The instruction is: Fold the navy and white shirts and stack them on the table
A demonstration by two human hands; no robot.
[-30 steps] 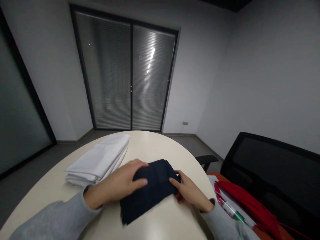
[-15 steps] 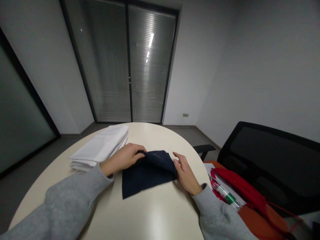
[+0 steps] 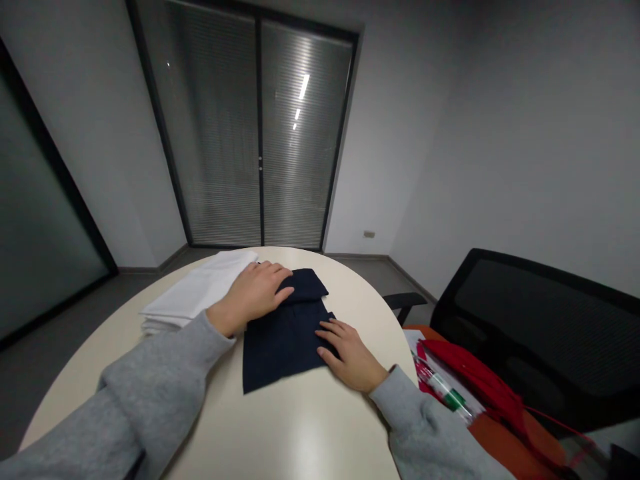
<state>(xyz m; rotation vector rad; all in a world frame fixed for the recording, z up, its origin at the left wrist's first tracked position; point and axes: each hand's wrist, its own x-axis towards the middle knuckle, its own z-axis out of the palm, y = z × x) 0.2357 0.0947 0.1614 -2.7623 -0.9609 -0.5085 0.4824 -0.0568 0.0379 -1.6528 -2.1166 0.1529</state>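
A dark navy cloth lies on the round table, its far part in a separate flap that reaches toward the back edge. My left hand rests over the upper left of this cloth, fingers extended and thumb apart. At the cloth's right edge, my right hand lies with fingers spread, the tips on the fabric. A folded white cloth in a layered stack sits left of the navy one, partly behind my left hand and forearm.
The pale round table has a curved edge. On the right stands a black mesh chair with an orange seat, holding a red fabric item and a clear plastic item with a green label. Glass doors stand beyond.
The far part of the navy cloth has gone from bunched up to spread flat toward the back. My left hand has moved up slightly; my right hand has shifted left onto the cloth.
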